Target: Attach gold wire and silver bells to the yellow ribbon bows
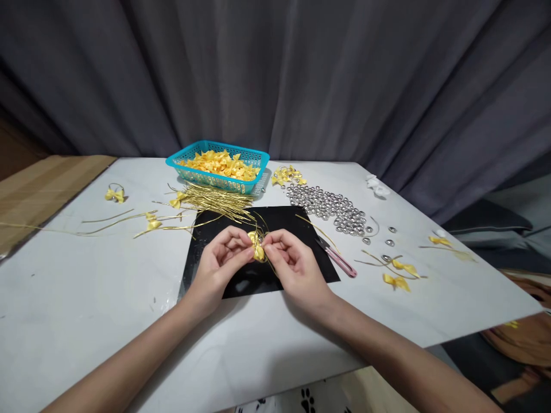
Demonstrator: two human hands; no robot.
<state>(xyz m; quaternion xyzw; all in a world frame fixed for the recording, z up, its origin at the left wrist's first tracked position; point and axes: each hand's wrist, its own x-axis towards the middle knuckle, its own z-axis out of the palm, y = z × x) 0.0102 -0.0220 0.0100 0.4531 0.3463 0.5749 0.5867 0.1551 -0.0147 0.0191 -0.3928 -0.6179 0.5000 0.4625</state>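
My left hand (221, 258) and my right hand (293, 261) meet over a black mat (301, 229) on the white table. Both pinch a small yellow ribbon bow (257, 245) between their fingertips. A thin gold wire runs from the bow up and to the left, and another strand trails down beside my right fingers. Both hands are closed around the bow, just above the mat.
A teal basket (217, 166) of yellow bows stands at the back. Gold wires (215, 201) lie in front of it. Silver beads (331, 206) are heaped to the right, pink-handled scissors (340, 261) beside the mat. Finished bows (398, 275) lie right and left. Cardboard (38, 189) lies far left.
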